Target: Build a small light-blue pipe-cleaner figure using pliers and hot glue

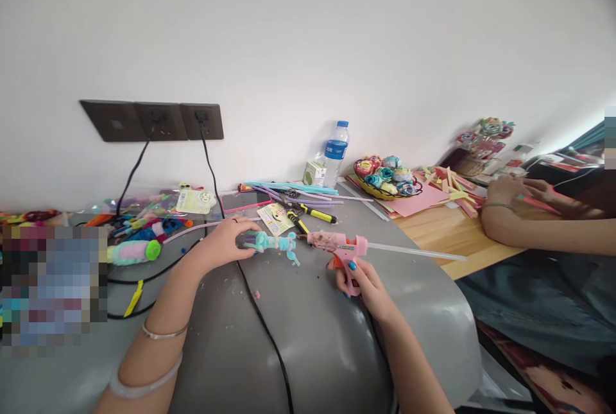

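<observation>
Holding pink glue gun (342, 244) by the handle (353, 278) in my right hand (368, 285), nozzle (310, 239) pointing left, clear glue stick (418, 251) out the back. Left hand (226, 239) pinches a blue fuzzy figure (275, 242) by its left end, over the grey table (332, 343), free end near the nozzle but apart. Pliers (321, 214) and a card (274, 217) lie just behind; water bottle (335, 149) stands by the wall (289, 48).

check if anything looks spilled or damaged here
The pink glue gun in the right hand looks soiled: brownish marks spot its front end. A small pink scrap lies loose on the grey table beside the black cable.
</observation>
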Motion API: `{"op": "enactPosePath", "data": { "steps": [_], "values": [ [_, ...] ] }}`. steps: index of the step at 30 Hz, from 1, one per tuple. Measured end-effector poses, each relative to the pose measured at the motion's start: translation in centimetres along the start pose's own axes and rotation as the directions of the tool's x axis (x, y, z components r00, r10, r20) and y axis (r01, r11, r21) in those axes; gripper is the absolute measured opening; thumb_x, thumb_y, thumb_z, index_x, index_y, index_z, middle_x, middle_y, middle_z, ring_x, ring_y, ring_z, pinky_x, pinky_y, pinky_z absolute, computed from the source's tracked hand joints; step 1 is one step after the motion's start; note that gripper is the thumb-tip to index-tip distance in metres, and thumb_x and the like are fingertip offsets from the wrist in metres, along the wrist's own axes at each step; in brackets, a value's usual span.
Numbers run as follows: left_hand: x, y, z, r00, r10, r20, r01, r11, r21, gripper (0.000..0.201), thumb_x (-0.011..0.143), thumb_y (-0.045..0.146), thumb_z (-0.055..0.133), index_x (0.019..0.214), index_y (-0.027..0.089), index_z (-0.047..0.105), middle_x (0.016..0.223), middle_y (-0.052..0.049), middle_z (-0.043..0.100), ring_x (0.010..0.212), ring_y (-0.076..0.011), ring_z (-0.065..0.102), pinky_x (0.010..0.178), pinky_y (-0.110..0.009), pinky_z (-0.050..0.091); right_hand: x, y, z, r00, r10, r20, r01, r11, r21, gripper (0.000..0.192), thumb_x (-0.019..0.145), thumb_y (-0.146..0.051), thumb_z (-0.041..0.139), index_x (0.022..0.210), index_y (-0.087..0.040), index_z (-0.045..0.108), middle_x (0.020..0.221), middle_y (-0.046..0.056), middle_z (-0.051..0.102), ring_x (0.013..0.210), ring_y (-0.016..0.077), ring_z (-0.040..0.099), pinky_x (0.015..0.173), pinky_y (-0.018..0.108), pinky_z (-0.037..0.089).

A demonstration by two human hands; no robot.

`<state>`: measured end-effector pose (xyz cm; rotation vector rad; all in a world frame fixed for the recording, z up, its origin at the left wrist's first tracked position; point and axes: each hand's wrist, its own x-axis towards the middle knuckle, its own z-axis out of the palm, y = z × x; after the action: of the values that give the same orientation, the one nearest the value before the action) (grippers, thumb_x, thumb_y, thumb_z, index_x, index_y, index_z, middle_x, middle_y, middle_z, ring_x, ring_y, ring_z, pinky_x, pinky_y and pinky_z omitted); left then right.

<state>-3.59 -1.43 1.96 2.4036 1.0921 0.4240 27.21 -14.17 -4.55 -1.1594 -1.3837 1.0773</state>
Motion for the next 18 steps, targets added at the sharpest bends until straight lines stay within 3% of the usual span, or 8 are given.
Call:
{"op": "enactPosePath", "data": {
  "steps": [4,8,11,14,16,18],
  "values": [
    [0.0,-0.2,-0.2,1.0,0.02,-0.009,-0.019,0.999,0.041,0.035,0.079,0.029,0.064,0.113,0.026,0.069,0.127,-0.004,0.069,0.124,-0.0301,0.056,0.108,-0.044,0.044,0.1,0.5,0.6,0.996,-0.074,-0.04,0.069,0.992,-0.103,0.057,0.097,-0.065,0.039,0.093,-0.015,0.067,0.05,-0.001,0.052,0.046,0.0133,0.04,0.05,0.028,0.033],
    [0.1,-0.6,0.0,0.999,0.025,-0.019,-0.024,0.998,0.064,0.034,0.079,0.028,0.065,0.113,0.025,0.068,0.125,-0.004,0.069,0.126,-0.0304,0.055,0.108,-0.046,0.042,0.3,-0.5,0.6,0.944,-0.282,-0.17,0.19,0.889,-0.416,0.05,0.092,-0.063,0.052,0.098,-0.017,0.069,0.061,0.003,0.061,0.054,0.0163,0.05,0.053,0.029,0.038],
    [0.2,-1.0,0.3,0.999,0.034,-0.022,-0.032,0.997,0.071,0.033,0.079,0.027,0.066,0.113,0.025,0.068,0.125,-0.004,0.069,0.124,-0.0296,0.056,0.108,-0.047,0.042,0.7,-2.3,0.3,0.88,-0.463,-0.109,0.313,0.736,-0.6,0.035,0.09,-0.053,0.062,0.096,-0.02,0.07,0.071,0.004,0.066,0.06,0.0172,0.054,0.057,0.029,0.04],
    [0.2,-1.2,0.4,0.999,0.027,-0.032,-0.025,0.998,0.061,0.034,0.08,0.029,0.066,0.114,0.026,0.068,0.127,-0.004,0.067,0.124,-0.0294,0.056,0.106,-0.046,0.043,1.4,-4.1,0.1,0.768,-0.641,0.0,0.47,0.564,-0.679,0.02,0.091,-0.038,0.066,0.099,-0.02,0.07,0.066,0.002,0.061,0.059,0.0164,0.049,0.056,0.028,0.036],
    [0.2,-1.3,0.5,0.999,0.029,-0.03,-0.027,0.998,0.055,0.034,0.08,0.029,0.066,0.114,0.027,0.068,0.127,-0.004,0.067,0.123,-0.0293,0.056,0.105,-0.046,0.043,1.8,-4.8,-0.1,0.708,-0.703,0.07,0.535,0.469,-0.703,0.015,0.094,-0.032,0.063,0.101,-0.019,0.069,0.064,0.001,0.058,0.059,0.0163,0.045,0.055,0.028,0.033],
    [0.2,-1.4,0.5,0.999,0.037,-0.029,-0.035,0.998,0.057,0.033,0.08,0.029,0.067,0.113,0.027,0.068,0.126,-0.004,0.068,0.123,-0.0294,0.056,0.105,-0.046,0.043,2.1,-5.2,-0.3,0.682,-0.719,0.136,0.569,0.404,-0.717,0.017,0.096,-0.033,0.062,0.102,-0.018,0.068,0.066,0.002,0.058,0.06,0.0166,0.043,0.056,0.029,0.033]
  ]
}}
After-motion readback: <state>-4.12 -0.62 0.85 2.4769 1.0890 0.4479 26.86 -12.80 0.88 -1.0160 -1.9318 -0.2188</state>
